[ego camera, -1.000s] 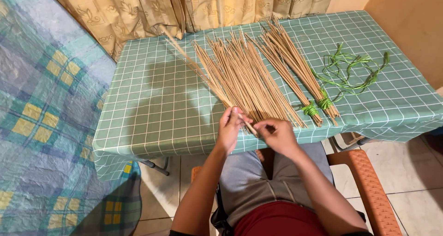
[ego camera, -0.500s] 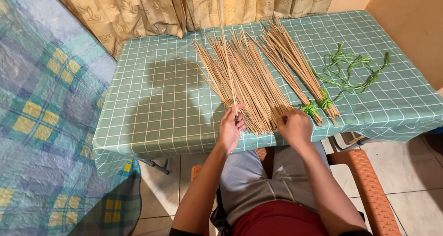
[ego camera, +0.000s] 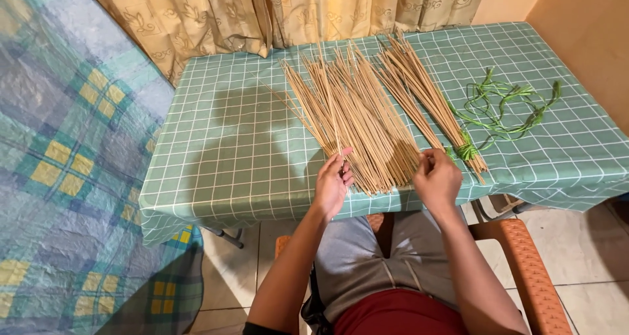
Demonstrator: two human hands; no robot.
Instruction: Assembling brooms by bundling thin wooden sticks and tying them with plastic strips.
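Currently sorting: left hand [ego camera: 332,183] pinches one stick from the loose sticks [ego camera: 357,122] fanned across the table [ego camera: 229,151]; right hand [ego camera: 438,176], fingers curled, touches their near ends. Next likely needs lifting it clear.

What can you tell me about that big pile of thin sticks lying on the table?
The loose pile of sticks is made of long, thin, straight, pale tan stalks, like dried palm ribs. They lie flat and fanned on the green checked tablecloth, running from the curtain side to the near edge. The left hand rests on the near ends, and the right hand touches them at the right. A separate bundle tied with green strip lies beside them.
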